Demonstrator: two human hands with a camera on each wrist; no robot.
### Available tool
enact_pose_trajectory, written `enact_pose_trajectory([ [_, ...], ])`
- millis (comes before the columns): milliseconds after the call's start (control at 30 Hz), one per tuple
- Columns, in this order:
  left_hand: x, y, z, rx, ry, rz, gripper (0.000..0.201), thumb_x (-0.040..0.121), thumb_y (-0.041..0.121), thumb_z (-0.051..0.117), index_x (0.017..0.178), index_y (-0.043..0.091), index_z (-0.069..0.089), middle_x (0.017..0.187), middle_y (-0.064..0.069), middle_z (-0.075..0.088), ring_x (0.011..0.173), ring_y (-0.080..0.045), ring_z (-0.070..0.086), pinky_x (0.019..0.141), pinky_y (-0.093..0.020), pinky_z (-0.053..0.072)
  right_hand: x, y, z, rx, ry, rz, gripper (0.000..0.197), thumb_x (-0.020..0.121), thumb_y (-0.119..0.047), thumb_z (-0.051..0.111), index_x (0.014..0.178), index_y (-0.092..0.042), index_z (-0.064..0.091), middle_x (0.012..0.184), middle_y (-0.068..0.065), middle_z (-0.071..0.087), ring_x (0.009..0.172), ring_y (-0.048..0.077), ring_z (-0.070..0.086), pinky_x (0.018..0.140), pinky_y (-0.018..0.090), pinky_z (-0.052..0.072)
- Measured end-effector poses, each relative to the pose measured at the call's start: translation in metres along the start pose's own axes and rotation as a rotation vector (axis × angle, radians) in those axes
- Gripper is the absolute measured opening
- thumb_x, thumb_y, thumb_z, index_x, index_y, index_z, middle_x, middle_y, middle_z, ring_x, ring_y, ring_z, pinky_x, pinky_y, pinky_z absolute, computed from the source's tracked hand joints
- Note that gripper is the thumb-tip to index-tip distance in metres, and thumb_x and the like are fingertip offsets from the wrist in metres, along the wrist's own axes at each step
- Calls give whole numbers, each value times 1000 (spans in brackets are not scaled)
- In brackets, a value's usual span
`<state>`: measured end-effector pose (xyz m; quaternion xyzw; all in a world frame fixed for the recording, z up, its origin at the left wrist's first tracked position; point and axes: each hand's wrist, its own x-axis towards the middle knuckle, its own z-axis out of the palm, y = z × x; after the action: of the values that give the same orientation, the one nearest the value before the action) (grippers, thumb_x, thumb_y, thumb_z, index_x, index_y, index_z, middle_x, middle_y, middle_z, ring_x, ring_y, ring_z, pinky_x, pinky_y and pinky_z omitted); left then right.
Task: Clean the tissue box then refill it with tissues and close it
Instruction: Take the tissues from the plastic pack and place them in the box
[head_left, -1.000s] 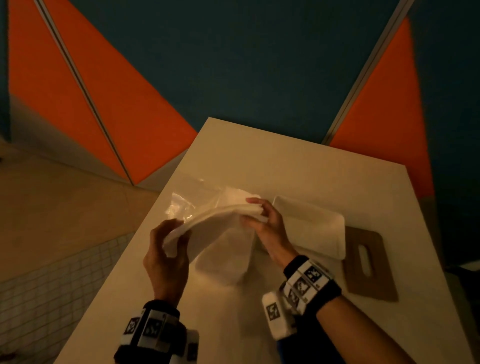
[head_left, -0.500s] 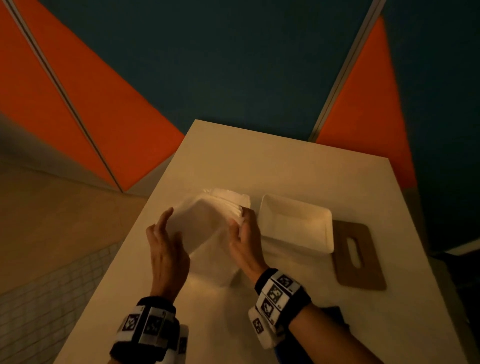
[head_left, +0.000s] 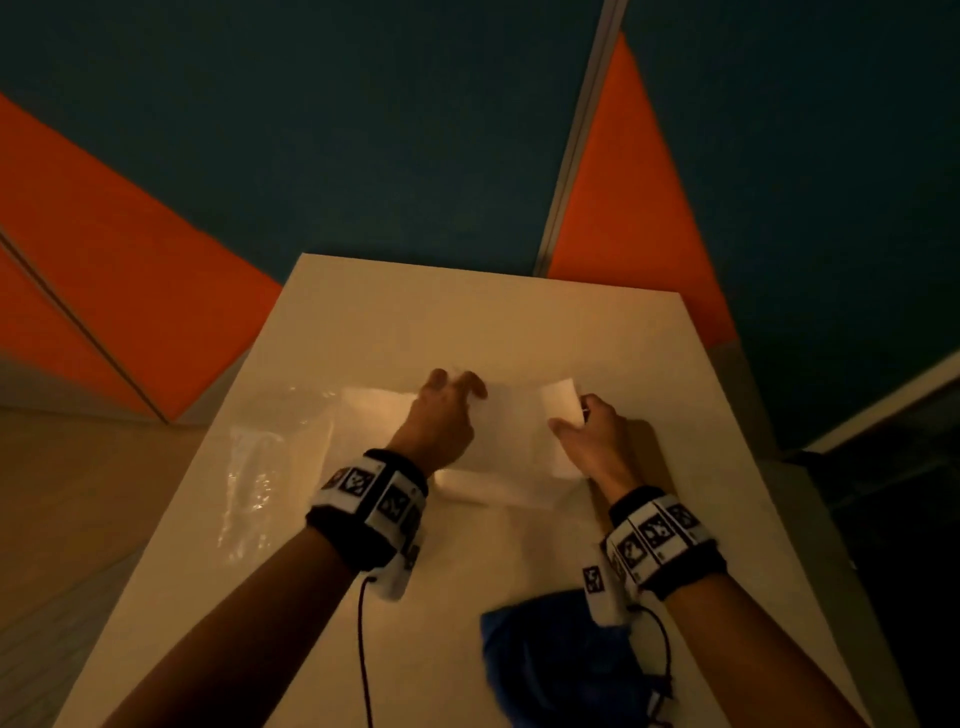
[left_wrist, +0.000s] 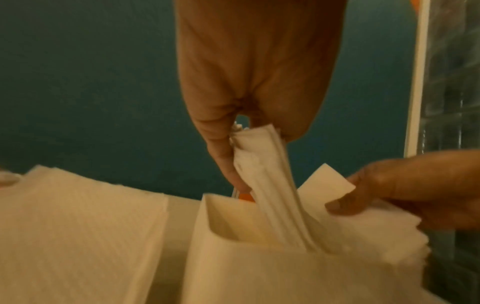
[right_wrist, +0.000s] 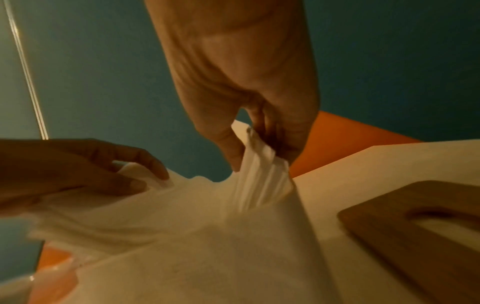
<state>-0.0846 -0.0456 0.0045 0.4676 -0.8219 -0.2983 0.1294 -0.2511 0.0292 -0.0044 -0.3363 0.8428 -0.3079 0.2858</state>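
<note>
The stack of tissues (left_wrist: 270, 185), held up in the air over the table a second ago, has come down into the white box (left_wrist: 233, 257). Both hands have moved to the right with it, so they now work over the box instead of beside it.

Nearest the person, a blue cloth (head_left: 561, 665) lies on the table (head_left: 467, 322) beside the right wrist — a sign, I judge, that the cleaning is over. Farther out, the left hand (head_left: 441, 415) pinches one end of the stack between thumb and curled fingers; the right hand (head_left: 592, 441) pinches the other end the same way. The middle of the stack sits down inside the box while the two held ends stand up above its rim, so the refill is under way but not settled.

A spare pile of tissues (left_wrist: 78, 226) lies just left of the box, with a clear plastic wrapper (head_left: 270, 457) beyond that. The wooden lid (right_wrist: 415, 226) with its slot rests flat on the table to the right, apart from the box — closing is still to do.
</note>
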Motion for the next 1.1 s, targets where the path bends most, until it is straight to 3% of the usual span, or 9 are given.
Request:
enact_pose_trajectory([
  [167,24,-4,26,244,-223,-21,37,82,0,47,119,7,52,128,-17,47,119,-37,48,101,-42,41,14,8,6,-300,2,-45,38,84,-21,65,118,-4,58,120,19,61,109,34,59,86,35,50],
  [333,26,-5,34,526,-346,-15,38,91,6,40,128,1,45,137,-23,37,121,-40,46,106,-41,40,17,5,23,-430,-122,-136,46,88,-5,55,133,-10,46,132,19,47,123,35,45,102,36,41],
  [433,25,-4,40,659,-386,19,33,93,7,32,119,-2,51,128,-23,49,122,-40,41,107,-40,37,17,0,28,-523,-100,-199,39,85,-6,59,124,-9,53,124,19,56,113,36,55,94,43,50],
  [533,26,1,40,772,-354,71,30,92,6,36,116,1,54,127,-19,50,122,-37,41,104,-39,39,13,-9,25,-589,-105,-194,41,81,-11,68,119,-3,53,121,20,58,110,36,58,89,40,51],
  [600,24,4,39,760,-254,67,28,90,2,42,116,3,54,132,-17,41,121,-34,42,93,-37,45,10,-11,21,-655,-96,-205,46,83,-14,69,121,1,48,123,20,54,112,35,57,88,39,49],
  [700,17,8,39,781,-160,100,26,88,4,47,113,5,57,134,-17,37,121,-35,40,93,-38,44,4,-14,17,-777,-9,-380,34,86,-9,62,118,0,52,124,18,50,112,32,53,90,39,49],
  [767,15,5,43,786,-203,132,24,92,13,46,111,7,59,130,-15,45,118,-34,46,92,-39,45,3,-16,19,-866,-60,-443,25,88,-4,54,112,0,59,122,18,53,111,33,54,91,40,49],
  [900,13,-3,51,700,-322,74,36,96,34,41,117,10,57,126,-14,57,115,-31,55,92,-40,49,4,-10,24,-1052,-211,-413,25,91,-8,50,114,-5,61,124,16,58,118,33,54,99,40,41],
  [1100,26,-16,64,700,-431,70,37,95,30,41,115,2,56,125,-19,58,119,-36,50,103,-42,43,4,-2,28,-1172,-139,-452,30,91,-18,51,119,-10,60,135,13,41,127,31,35,105,40,30],
])
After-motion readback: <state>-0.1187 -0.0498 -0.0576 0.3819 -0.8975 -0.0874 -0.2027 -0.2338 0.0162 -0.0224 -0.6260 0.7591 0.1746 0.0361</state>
